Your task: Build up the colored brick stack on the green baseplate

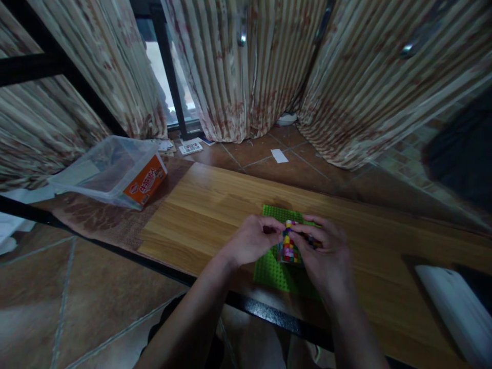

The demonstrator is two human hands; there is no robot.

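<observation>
A green studded baseplate [271, 277] lies on the wooden table, and a small block of multicoloured toy bricks [289, 251] stands on it. My left hand [255, 238] comes in from the left, its thumb and forefinger closed at the upper left of the bricks. From the right, my right hand [326, 251] curls over them, its thumb against the top and its fingers hiding the right side. Both hands grip the brick block near its far end. Whether a single loose brick sits between the fingertips is too small to tell.
On the table's left end, a clear plastic bin [111, 174] with an orange label rests on a patterned cloth [103, 225]. A white object [449, 302] lies at the right. Beyond the wooden tabletop [207, 205] are floor tiles, papers [191, 148] and striped curtains [269, 66].
</observation>
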